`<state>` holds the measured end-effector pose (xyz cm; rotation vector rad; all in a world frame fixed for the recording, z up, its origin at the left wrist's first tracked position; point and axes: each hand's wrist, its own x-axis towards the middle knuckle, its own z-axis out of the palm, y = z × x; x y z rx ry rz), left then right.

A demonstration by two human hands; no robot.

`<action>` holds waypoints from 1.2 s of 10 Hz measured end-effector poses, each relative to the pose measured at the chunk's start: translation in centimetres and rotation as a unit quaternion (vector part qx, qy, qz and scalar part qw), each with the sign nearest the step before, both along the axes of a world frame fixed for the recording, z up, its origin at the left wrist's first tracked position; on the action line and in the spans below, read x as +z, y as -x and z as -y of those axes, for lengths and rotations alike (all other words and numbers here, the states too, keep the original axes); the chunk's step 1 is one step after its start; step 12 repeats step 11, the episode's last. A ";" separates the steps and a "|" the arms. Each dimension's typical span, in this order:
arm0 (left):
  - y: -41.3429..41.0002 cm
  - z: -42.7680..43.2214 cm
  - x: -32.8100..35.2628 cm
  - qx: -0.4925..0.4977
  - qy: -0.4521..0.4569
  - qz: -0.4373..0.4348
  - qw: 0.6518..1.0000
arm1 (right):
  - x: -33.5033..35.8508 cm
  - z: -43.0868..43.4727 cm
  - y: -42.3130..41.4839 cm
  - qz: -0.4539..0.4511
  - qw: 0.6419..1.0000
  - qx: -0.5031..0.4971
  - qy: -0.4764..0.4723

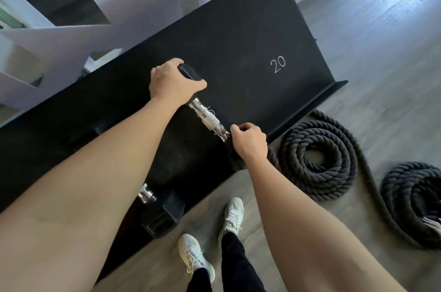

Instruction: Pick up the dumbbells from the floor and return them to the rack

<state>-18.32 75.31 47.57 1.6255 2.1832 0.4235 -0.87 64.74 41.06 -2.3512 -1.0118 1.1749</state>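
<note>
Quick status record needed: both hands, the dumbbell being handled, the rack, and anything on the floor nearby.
left hand: gripping far head of dumbbell
right hand: gripping near head of dumbbell
dumbbell: on rack shelf, knurled chrome handle exposed between the hands
rack: black sloped shelf, marked "20" to the right of the dumbbell
second dumbbell: on same shelf, nearer the camera, partly hidden by left arm
ropes: coiled on floor right of rack

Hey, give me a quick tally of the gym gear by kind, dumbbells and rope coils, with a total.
Dumbbells: 2, one held at both heads, one lower on the rack
Rope coils: 2, near, far right
Total: 4
</note>
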 end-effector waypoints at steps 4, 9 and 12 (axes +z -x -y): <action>-1.3 -0.5 1.1 -0.050 0.040 -0.037 0.997 | -0.2 -0.1 0.0 0.003 0.999 0.035 0.030; 0.1 -1.4 2.1 -0.055 0.139 0.057 0.987 | 0.2 -0.6 -0.1 -0.054 0.995 0.069 0.048; 4.2 2.0 5.5 -0.013 0.086 0.175 0.981 | 4.8 -1.4 0.8 -0.035 0.996 0.081 -0.029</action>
